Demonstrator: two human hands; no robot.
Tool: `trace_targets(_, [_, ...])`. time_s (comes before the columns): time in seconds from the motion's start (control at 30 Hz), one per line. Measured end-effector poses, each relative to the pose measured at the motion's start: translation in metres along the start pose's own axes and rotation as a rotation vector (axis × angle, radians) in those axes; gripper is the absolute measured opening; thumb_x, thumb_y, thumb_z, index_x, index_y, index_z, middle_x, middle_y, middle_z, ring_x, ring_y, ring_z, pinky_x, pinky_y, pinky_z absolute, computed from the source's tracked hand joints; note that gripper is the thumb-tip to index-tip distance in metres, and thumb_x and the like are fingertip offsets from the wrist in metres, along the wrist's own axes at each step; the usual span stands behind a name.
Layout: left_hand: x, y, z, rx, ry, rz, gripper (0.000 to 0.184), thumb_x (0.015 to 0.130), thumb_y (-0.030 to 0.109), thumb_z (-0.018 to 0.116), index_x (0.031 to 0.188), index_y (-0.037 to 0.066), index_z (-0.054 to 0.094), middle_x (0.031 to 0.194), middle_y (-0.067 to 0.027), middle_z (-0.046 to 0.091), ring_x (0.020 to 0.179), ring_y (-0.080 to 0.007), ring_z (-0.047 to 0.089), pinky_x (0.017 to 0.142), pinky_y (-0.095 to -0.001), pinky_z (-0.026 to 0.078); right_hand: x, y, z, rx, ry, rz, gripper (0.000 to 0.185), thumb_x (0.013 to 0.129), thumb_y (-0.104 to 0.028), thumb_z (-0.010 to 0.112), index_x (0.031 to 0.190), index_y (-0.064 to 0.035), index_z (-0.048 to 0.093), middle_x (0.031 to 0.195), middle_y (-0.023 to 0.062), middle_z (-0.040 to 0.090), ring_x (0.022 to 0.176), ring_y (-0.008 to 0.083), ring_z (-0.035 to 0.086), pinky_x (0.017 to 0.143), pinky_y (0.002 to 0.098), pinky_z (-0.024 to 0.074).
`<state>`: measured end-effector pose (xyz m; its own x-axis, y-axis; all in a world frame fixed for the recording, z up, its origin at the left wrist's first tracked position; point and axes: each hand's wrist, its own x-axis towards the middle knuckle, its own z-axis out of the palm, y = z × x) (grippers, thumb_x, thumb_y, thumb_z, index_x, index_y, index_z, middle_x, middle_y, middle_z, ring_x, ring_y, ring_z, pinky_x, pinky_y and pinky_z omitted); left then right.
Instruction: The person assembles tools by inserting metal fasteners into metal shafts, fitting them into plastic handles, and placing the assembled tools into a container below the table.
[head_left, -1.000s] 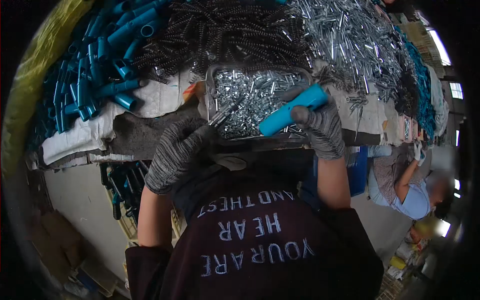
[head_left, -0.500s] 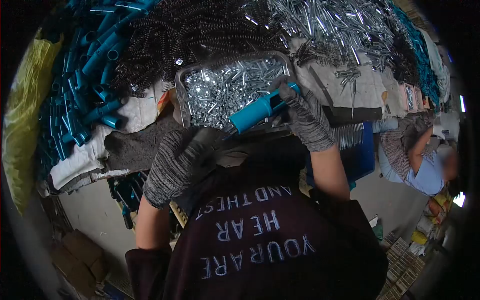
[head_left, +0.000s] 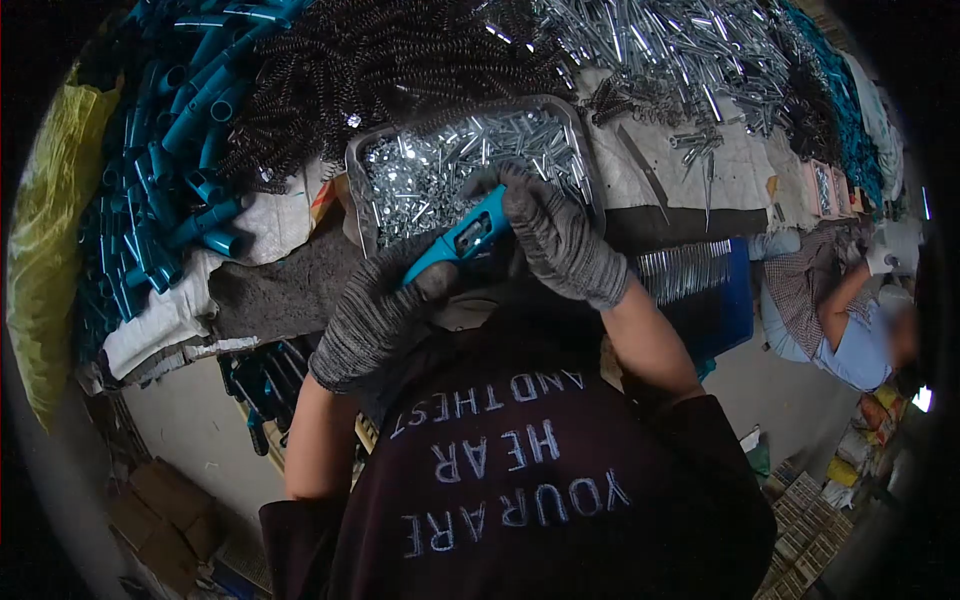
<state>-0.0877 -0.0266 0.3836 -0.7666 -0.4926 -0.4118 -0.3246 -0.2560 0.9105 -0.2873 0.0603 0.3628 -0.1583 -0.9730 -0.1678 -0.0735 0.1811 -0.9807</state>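
Now gripping the slanted teal tube [head_left: 424, 264] in the closed fingers of the left hand [head_left: 362, 325] too, no longer just the right's, with metal [head_left: 470, 237] newly visible in its slot, apparently inserted, beside the parts tray [head_left: 353, 172], and with the right hand [head_left: 565, 245] angled inward, fingers curled at the upper end.

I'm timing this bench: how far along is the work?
Apparently done: metal shows inside the slotted teal tube. In hand: the left hand and right hand both hold that tube; its completion is unclear. Apparently left: loose teal tubes, dark springs and small metal parts lie in heaps.
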Motion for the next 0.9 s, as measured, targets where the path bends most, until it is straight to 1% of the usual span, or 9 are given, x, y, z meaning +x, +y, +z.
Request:
trace_targets(0.1, [0.000, 0.003, -0.003, -0.013, 0.220, -0.066, 0.047, 0.086, 0.028, 0.062, 0.123, 0.001, 0.052, 0.099, -0.0075, 0.061, 0.089, -0.0135, 0.056, 0.077, -0.0270, 0.047, 0.030, 0.015, -0.026, -0.749, 0.238, -0.323, 0.035, 0.090, -0.036, 0.051, 0.111, -0.0086, 0.058, 0.100, 0.0104, 0.061, 0.086, 0.0224, 0.060, 0.080, 0.0360, 0.0485])
trace_targets(0.13, [0.001, 0.002, -0.004, -0.015, 0.221, -0.064, 0.047, 0.086, 0.028, 0.062, 0.123, 0.001, 0.052, 0.099, -0.0075, 0.061, 0.089, -0.0135, 0.056, 0.077, -0.0270, 0.047, 0.033, 0.014, -0.025, -0.898, 0.226, -0.298, 0.026, 0.086, -0.023, 0.057, 0.109, -0.0108, 0.060, 0.102, 0.0128, 0.060, 0.092, 0.0278, 0.059, 0.083, 0.0370, 0.0479])
trace_targets(0.27, [0.003, 0.002, -0.009, -0.051, 0.244, 0.004, 0.048, 0.085, 0.034, 0.061, 0.120, 0.001, 0.054, 0.085, -0.0022, 0.058, 0.072, -0.0091, 0.051, 0.064, -0.0232, 0.042, 0.046, 0.007, -0.016, -1.136, 0.128, -0.081, 0.023, 0.081, -0.011, 0.061, 0.103, -0.0076, 0.059, 0.097, 0.0134, 0.060, 0.093, 0.0283, 0.059, 0.084, 0.0373, 0.0472])
trace_targets(0.5, [0.008, -0.006, -0.014, -0.101, 0.276, 0.021, 0.045, 0.085, 0.034, 0.064, 0.115, 0.001, 0.057, 0.077, -0.0020, 0.060, 0.068, -0.0067, 0.051, 0.060, -0.0212, 0.042, 0.041, 0.015, -0.021, -1.052, 0.255, -0.263, 0.017, 0.081, -0.008, 0.061, 0.097, -0.0042, 0.058, 0.090, 0.0113, 0.062, 0.084, 0.0242, 0.062, 0.076, 0.0345, 0.0505])
trace_targets(0.57, [0.010, -0.004, -0.013, -0.040, 0.301, 0.048, 0.046, 0.085, 0.035, 0.064, 0.115, 0.001, 0.057, 0.078, -0.0022, 0.060, 0.069, -0.0072, 0.052, 0.062, -0.0217, 0.043, 0.027, -0.004, -0.014, -0.539, 0.401, -0.252, 0.015, 0.084, -0.011, 0.061, 0.096, -0.0037, 0.057, 0.084, 0.0089, 0.064, 0.078, 0.0176, 0.063, 0.065, 0.0302, 0.0520])
trace_targets(0.6, [0.010, -0.003, -0.011, 0.024, 0.321, 0.072, 0.046, 0.085, 0.035, 0.064, 0.115, 0.001, 0.057, 0.079, -0.0024, 0.060, 0.070, -0.0077, 0.052, 0.063, -0.0222, 0.043, 0.023, -0.005, -0.006, -0.017, 0.326, -0.211, 0.015, 0.087, -0.016, 0.060, 0.097, -0.0044, 0.056, 0.081, 0.0075, 0.064, 0.073, 0.0126, 0.063, 0.057, 0.0241, 0.0508])
trace_targets(0.67, [0.012, -0.001, -0.004, 0.020, 0.326, 0.091, 0.045, 0.085, 0.034, 0.064, 0.114, 0.000, 0.057, 0.080, -0.0024, 0.060, 0.072, -0.0082, 0.053, 0.065, -0.0227, 0.044, 0.007, -0.031, 0.013, 0.234, 0.207, -0.158, 0.019, 0.089, -0.020, 0.058, 0.093, -0.0015, 0.056, 0.078, 0.0042, 0.061, 0.069, 0.0097, 0.060, 0.061, 0.0229, 0.0502])
trace_targets(0.83, [0.014, 0.004, -0.001, 0.017, 0.253, 0.106, 0.042, 0.086, 0.032, 0.063, 0.114, 0.001, 0.058, 0.084, -0.0028, 0.060, 0.076, -0.0090, 0.053, 0.069, -0.0240, 0.044, 0.017, -0.014, 0.030, 0.089, 0.268, -0.270, 0.017, 0.087, -0.019, 0.061, 0.093, -0.0040, 0.055, 0.070, 0.0027, 0.061, 0.064, 0.0098, 0.061, 0.055, 0.0220, 0.0494])
trace_targets(0.9, [0.014, 0.004, 0.002, 0.016, 0.249, 0.183, 0.042, 0.086, 0.028, 0.062, 0.117, 0.000, 0.055, 0.090, -0.0014, 0.060, 0.075, -0.0077, 0.050, 0.066, -0.0213, 0.042, 0.019, -0.011, 0.032, -0.271, 0.372, -0.377, 0.021, 0.083, -0.021, 0.065, 0.091, -0.0032, 0.057, 0.072, 0.0033, 0.062, 0.065, 0.0100, 0.061, 0.057, 0.0249, 0.0507])
